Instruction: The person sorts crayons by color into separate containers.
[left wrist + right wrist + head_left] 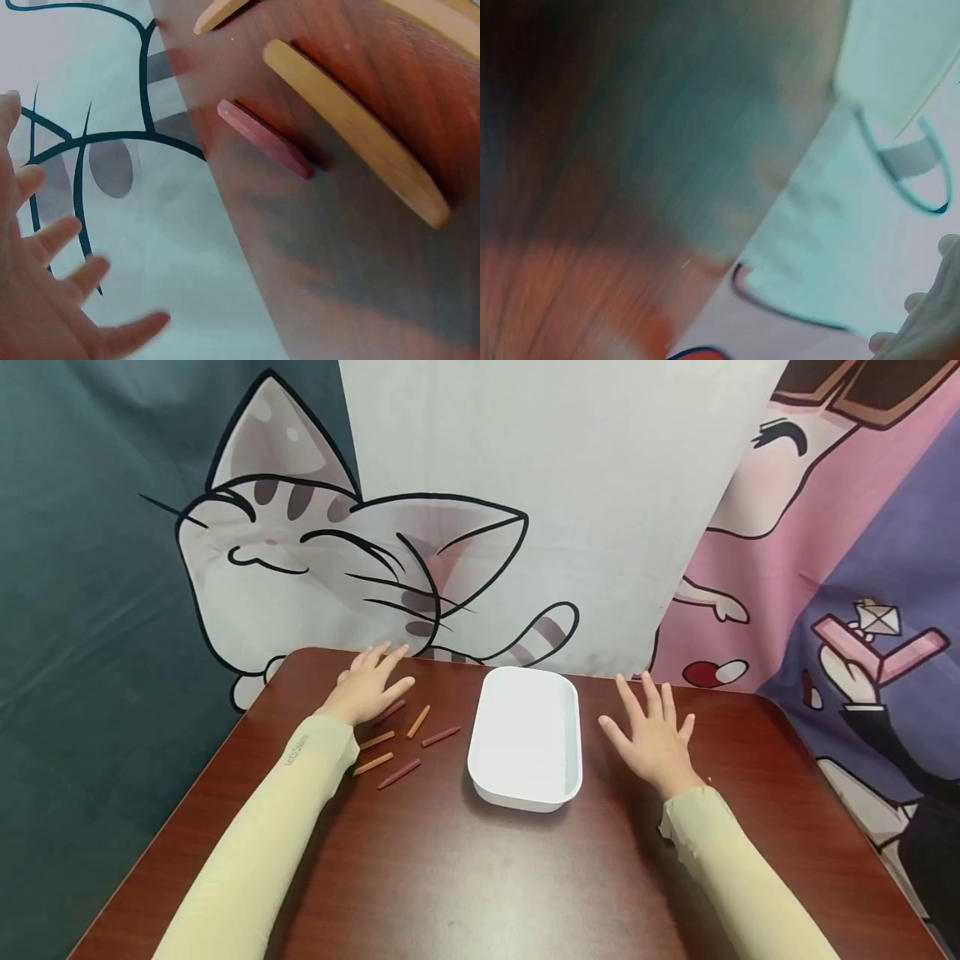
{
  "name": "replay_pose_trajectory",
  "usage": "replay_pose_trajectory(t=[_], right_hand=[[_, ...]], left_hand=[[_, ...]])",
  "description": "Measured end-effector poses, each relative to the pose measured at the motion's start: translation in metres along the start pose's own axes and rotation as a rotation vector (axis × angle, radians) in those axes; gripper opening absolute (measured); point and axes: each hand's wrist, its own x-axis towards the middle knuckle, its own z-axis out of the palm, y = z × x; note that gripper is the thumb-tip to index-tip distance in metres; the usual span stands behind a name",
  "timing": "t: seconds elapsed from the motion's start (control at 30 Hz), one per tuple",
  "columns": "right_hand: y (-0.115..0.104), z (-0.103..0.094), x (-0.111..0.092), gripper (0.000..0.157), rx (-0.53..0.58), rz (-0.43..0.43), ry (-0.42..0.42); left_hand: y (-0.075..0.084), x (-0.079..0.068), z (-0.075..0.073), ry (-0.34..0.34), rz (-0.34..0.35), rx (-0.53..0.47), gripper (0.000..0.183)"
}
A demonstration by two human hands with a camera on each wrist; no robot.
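Observation:
My left hand (365,687) hovers over the table's far left part, fingers spread and holding nothing. Below and beside it lie 3 maroon crayon-like sticks (399,774) and 3 yellow-orange ones (418,722), tapered at the ends. The left wrist view has a maroon stick (266,140) and a yellow-orange stick (356,131) close up, apart from the fingers. A white rounded rectangular tray (525,735) sits between the hands with nothing visible in it. To its right my right hand (654,739) is held with spread fingers, empty; the right wrist view catches only part of it.
The reddish-brown wooden table (450,877) ends at the back against a hanging cloth (585,485) printed with a cartoon cat. Bare wood lies in front of the tray and around the right hand.

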Motion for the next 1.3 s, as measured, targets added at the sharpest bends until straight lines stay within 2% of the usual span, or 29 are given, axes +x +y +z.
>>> replay_pose_trajectory(t=[0.17,0.23,0.4,0.63,0.83,1.13,1.3], right_hand=[[-0.019,0.008,-0.017,0.075,0.044,-0.076,0.047],[-0.025,0.012,-0.022,0.074,0.052,-0.104,0.052],[-0.040,0.021,-0.030,0.074,0.061,-0.151,0.001],[-0.048,0.030,-0.038,0.077,0.062,-0.161,-0.092],[-0.051,0.034,-0.041,0.079,0.054,-0.165,-0.161],[-0.050,0.035,-0.041,0.078,0.023,-0.156,-0.175],[-0.049,0.034,-0.039,0.076,0.012,-0.160,-0.182]], left_hand=[[-0.011,-0.007,0.006,0.009,0.020,-0.074,0.062],[-0.016,-0.008,0.010,-0.007,-0.002,-0.087,0.058],[-0.022,-0.010,0.019,-0.054,-0.067,-0.095,0.049],[-0.016,-0.005,0.027,-0.128,-0.072,-0.087,0.039],[-0.011,-0.001,0.032,-0.142,-0.088,-0.042,0.037],[-0.007,0.006,0.037,-0.175,-0.111,-0.006,0.028],[-0.005,0.009,0.038,-0.174,-0.149,0.001,0.022]])
